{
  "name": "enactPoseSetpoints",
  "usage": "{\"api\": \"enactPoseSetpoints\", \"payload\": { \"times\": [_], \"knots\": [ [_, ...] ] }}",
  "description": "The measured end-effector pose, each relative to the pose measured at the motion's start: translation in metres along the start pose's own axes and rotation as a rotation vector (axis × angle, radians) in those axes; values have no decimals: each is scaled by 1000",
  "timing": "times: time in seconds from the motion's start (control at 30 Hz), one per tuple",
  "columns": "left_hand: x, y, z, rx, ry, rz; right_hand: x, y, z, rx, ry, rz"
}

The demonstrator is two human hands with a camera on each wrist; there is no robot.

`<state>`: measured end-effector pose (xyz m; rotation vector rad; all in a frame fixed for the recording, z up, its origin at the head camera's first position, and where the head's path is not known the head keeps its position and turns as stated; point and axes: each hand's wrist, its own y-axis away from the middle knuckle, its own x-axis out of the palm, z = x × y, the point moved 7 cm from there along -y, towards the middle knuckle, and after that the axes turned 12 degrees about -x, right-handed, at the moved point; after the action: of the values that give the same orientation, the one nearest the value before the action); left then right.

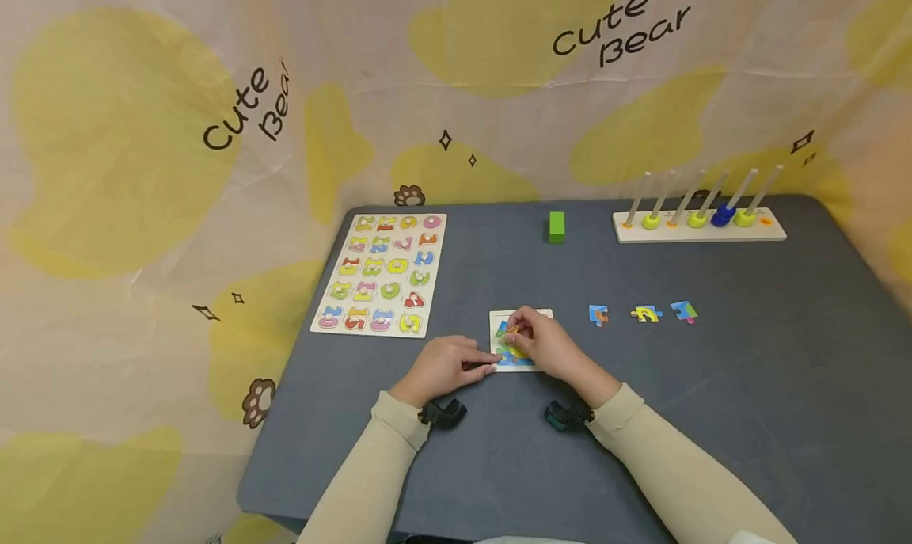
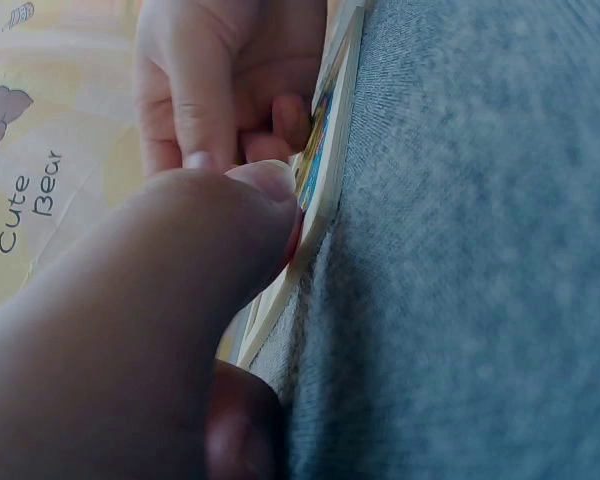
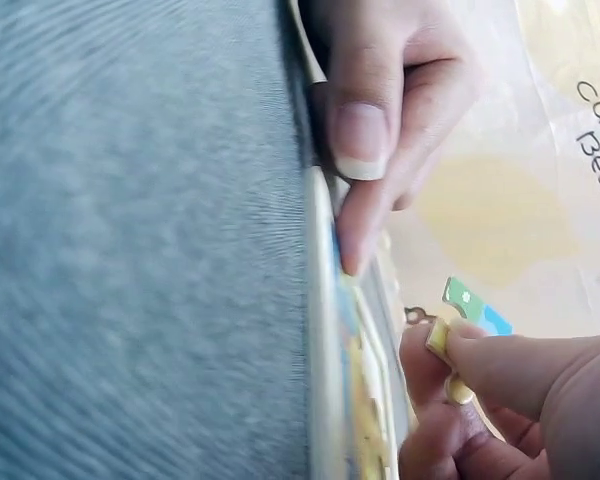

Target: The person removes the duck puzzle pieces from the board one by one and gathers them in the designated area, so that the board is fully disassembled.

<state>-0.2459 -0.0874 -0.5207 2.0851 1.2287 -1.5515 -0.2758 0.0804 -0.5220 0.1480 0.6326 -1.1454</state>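
Observation:
A small jigsaw tray (image 1: 545, 313) with a pale rim lies on the dark grey table, partly filled with blue and yellow pieces. My left hand (image 1: 449, 365) rests at its left side, index finger stretched onto the board and thumb by the near edge. Over the tray, my right hand (image 1: 554, 348) pinches a puzzle piece (image 3: 470, 303) between thumb and fingers; green, blue and yellow show on it. The piece is tilted and looks raised off the board. The right hand covers part of the tray. To the right lie three loose puzzle pieces: one blue-orange (image 1: 597, 314), one yellow (image 1: 646, 314), one blue-green (image 1: 684, 311).
A pale number puzzle board (image 1: 431, 322) lies at the left. Near the back edge stand a green block (image 1: 556, 228) and a white peg stand (image 1: 677, 236) with upright rods and a few beads. A patterned cloth (image 1: 456, 77) hangs behind the table.

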Motion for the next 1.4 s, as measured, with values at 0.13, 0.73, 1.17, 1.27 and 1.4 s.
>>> {"api": "enactPoseSetpoints", "payload": {
  "times": [0.13, 0.73, 1.17, 1.27, 1.4],
  "knots": [
    [3, -1, 0, -5, 0, 9, -12, 2, 4, 21, -40, 8],
    [5, 2, 8, -66, 9, 45, -110, 81, -38, 91, 202, 2],
    [4, 0, 6, -58, 20, 44, -106, 88, -32, 42, 367, -42],
    [2, 0, 5, -59, 18, 40, -106, 87, -27, 54, 408, -53],
    [2, 0, 5, -61, 13, 42, -98, 79, -12, 10, 421, -44]
  ]
}}
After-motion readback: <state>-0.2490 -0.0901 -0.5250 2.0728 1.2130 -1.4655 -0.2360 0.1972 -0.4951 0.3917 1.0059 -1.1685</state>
